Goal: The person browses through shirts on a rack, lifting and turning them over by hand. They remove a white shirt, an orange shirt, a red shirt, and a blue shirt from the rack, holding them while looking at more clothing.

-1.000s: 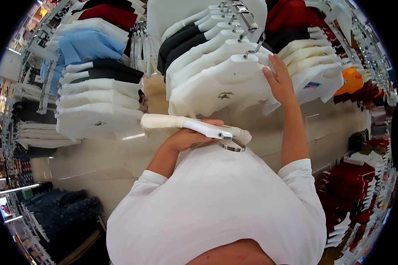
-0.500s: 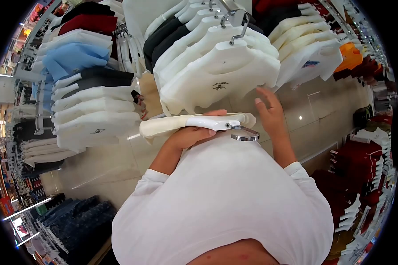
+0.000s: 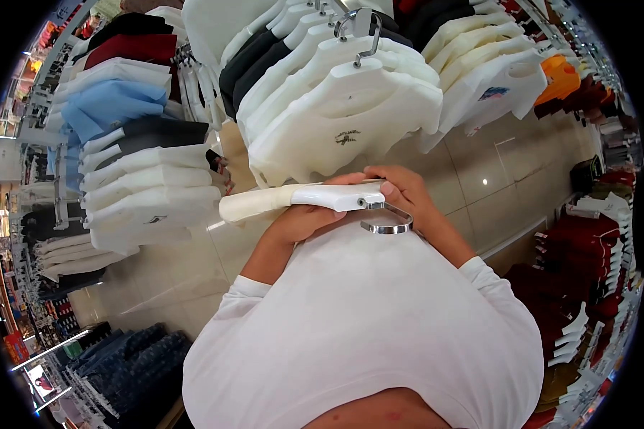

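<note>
At chest height, just below a rack of white T-shirts point(image 3: 336, 121), both hands are clamped on a white plastic hanger point(image 3: 336, 195); the left hand point(image 3: 300, 218) grips it from underneath; the right hand point(image 3: 408, 193) wraps its end, touching the chrome hook point(image 3: 386, 223); a cream garment point(image 3: 254, 203) lies along the hanger towards the left; pale floor tiles point(image 3: 494, 164) show beyond.

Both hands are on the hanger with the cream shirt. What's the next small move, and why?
Probably turn the hook with the right hand so it faces the rack. The left hand holds the hanger from below, the right hand closes over its hook end, and the hook points back toward the torso, away from the white shirts hanging ahead.
</note>
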Motion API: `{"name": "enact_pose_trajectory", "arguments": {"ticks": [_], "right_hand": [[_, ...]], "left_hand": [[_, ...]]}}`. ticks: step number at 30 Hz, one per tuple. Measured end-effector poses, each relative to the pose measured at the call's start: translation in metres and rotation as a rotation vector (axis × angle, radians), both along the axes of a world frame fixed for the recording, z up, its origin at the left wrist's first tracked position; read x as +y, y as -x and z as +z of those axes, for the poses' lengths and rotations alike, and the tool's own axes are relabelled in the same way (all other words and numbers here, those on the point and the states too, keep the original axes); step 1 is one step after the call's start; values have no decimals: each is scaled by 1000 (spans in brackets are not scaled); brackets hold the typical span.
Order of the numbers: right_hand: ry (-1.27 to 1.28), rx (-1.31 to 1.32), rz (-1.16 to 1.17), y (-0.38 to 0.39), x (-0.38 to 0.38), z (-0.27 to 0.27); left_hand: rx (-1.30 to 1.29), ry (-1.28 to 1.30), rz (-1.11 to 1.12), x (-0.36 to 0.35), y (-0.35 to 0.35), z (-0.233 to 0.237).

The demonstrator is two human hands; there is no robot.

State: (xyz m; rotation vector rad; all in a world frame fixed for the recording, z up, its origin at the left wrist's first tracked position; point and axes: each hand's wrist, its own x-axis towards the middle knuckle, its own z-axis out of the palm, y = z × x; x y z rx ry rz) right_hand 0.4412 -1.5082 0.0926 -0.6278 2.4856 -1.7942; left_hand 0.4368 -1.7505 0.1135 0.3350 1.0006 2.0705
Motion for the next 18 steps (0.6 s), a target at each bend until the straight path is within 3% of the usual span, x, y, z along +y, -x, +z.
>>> {"name": "enact_pose_trajectory", "arguments": {"ticks": [5, 8, 12, 18], "right_hand": [[-37, 2, -29, -2, 7, -14], [-70, 78, -79, -5, 13, -26], [-330, 151, -167, -13, 18, -21], [-421, -122, -371, -32, 29, -29]], "left_hand": [[24, -80, 31, -9, -2, -17], [138, 13, 131, -12, -3, -35], [321, 31, 249, -9, -5, -37], [271, 66, 274, 1, -7, -29]]}}
